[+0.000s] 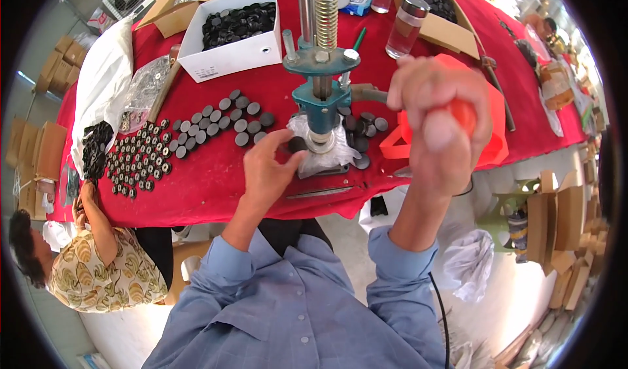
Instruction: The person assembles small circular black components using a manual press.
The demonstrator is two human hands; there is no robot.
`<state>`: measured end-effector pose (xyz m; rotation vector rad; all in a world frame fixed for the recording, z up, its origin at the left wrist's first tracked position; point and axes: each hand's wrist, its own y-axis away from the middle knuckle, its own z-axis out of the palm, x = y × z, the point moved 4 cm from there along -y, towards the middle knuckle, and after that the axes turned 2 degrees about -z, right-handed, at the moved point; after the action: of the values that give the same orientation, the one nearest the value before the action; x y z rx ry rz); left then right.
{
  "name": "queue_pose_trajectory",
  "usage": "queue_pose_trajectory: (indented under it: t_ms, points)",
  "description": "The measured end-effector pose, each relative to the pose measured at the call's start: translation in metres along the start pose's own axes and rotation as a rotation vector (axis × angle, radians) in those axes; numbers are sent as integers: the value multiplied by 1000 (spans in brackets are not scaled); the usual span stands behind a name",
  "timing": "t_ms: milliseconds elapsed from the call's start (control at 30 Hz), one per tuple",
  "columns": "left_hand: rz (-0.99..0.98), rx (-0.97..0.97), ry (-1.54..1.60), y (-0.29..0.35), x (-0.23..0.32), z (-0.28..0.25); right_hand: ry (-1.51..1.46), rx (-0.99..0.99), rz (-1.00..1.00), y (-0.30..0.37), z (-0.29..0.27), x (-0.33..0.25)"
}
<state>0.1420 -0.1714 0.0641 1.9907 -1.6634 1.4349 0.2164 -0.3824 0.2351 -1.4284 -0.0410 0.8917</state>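
A green hand press [320,94] with a tall spring stands in front of me. Its ram meets a pale ring-shaped die [320,142] on a base wrapped in clear plastic [340,152]. Just left of the die, my left hand [267,169] has a black round cap [297,144] between thumb and forefinger. My right hand [445,123], raised near the camera, is closed round a red knob [464,112], apparently on the press lever [371,94]. Grey-black caps [222,122] lie loose to the left, with rows of small metal-centred round pieces [139,159] beyond them.
A white box [229,35] of black discs stands at the back left. More caps [363,127] lie right of the press, beside an orange-red bag [494,120]. Lidded glass jars [407,29] stand behind. Another person [104,264] sits at the table's left.
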Motion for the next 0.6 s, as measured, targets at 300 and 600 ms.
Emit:
queue_pose_trajectory:
  t_ms: [300,600]
  points:
    - [38,-89,79,-13,7,39,-14,-27,46,-25,-2,16]
    - [25,15,141,-6,-1,34,43,17,-17,27,1,-9]
